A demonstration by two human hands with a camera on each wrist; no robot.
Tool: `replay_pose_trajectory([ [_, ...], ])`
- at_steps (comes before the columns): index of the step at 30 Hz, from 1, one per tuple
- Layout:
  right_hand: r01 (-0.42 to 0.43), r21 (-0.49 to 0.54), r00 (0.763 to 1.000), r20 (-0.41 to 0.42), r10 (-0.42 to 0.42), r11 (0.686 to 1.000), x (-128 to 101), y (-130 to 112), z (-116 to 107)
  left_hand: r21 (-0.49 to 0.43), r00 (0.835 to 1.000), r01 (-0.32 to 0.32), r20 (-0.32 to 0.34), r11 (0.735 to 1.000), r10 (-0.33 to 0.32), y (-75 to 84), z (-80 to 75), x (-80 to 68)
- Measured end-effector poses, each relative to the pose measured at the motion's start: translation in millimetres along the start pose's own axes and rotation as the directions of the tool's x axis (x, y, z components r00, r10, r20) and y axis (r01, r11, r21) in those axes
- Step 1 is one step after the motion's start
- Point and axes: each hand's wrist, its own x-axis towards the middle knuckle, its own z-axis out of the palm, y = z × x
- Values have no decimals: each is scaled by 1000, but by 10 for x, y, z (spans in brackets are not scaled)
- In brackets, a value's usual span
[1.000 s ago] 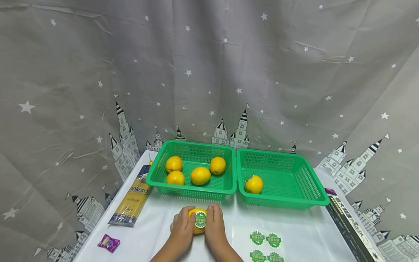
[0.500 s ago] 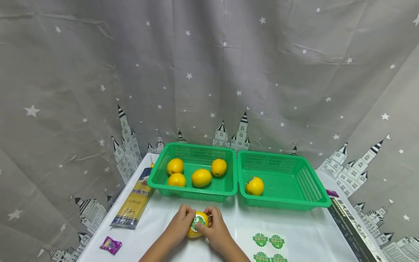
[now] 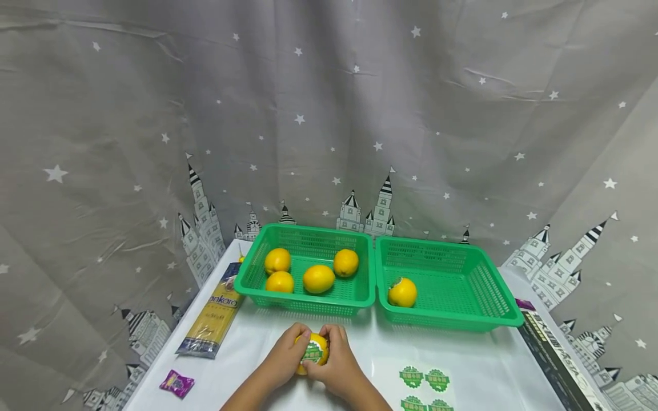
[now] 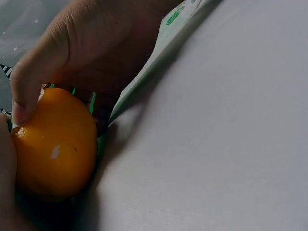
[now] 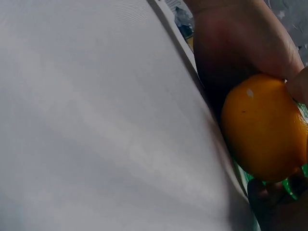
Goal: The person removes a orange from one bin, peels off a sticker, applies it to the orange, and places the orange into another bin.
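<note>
Both hands hold one yellow lemon (image 3: 312, 349) just above the white table, in front of the baskets. A round green sticker (image 3: 313, 353) faces me on its skin. My left hand (image 3: 288, 354) cups the lemon's left side, fingers curled over the top. My right hand (image 3: 335, 358) grips the right side, its thumb at the sticker's edge. The left wrist view has the lemon (image 4: 55, 144) close up under curled fingers (image 4: 29, 82). In the right wrist view the lemon (image 5: 264, 125) sits low on the table.
The left green basket (image 3: 247, 282) holds several lemons. In the right green basket (image 3: 493, 308) lies one stickered lemon (image 3: 402, 292). A sheet of green stickers (image 3: 424, 388) is near my right hand. A pasta pack (image 3: 213, 314), a purple sweet (image 3: 176, 383) and a black box (image 3: 555, 359) line the table's sides.
Both hands have shifted their hold on the lemon, fingers closing more over its top. The lemon has turned a little, and the sticker's face has tilted.
</note>
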Motion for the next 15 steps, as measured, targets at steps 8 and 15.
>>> replay_pose_trajectory([
  [8,-112,227,994,11,113,968,56,-59,-26,-21,996,-3,94,1000,5,-92,-72,-31],
  [15,-57,127,997,-39,63,990,100,-23,48,-65,980,-66,184,996,77,-185,-153,-46],
])
